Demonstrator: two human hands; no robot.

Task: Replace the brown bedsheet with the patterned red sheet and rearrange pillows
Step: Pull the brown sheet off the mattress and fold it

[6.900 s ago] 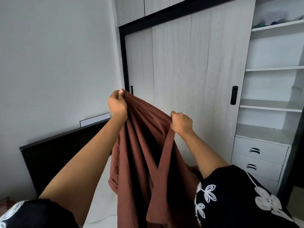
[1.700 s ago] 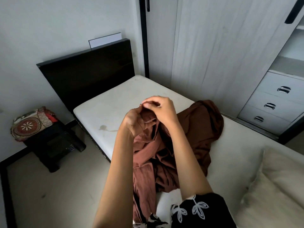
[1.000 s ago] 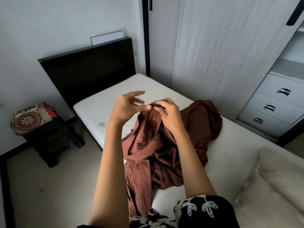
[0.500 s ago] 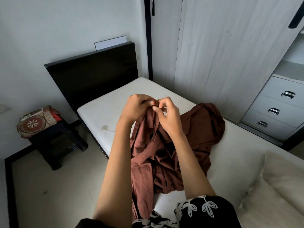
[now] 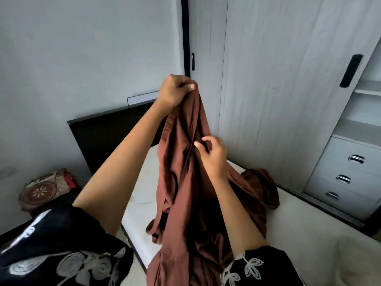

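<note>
High in the middle of the frame, the left hand pinches a bunched end of the brown sheet and holds it up in front of the closet door. Half a second ago both hands were low and close together, picking at the cloth over the mattress. Now the left hand has gone up and the right hand has slid lower, so the sheet is pulled out long between them. The right fingers curl into the folds lower down and grip them.

That likely means the sheet is being straightened for folding or putting away (it is already off the bed). The red sheet looks untouched, folded on the dark stool at the lower left of the frame, so most of the job is still to come.

The brown sheet now hangs like a long rope. Its long way runs up and down, top end at the left hand, bottom end running off the lower edge of the frame. A loose heap of it lies on the mattress at the right, near the drawers. A pale pillow sits at the lower right corner.
</note>
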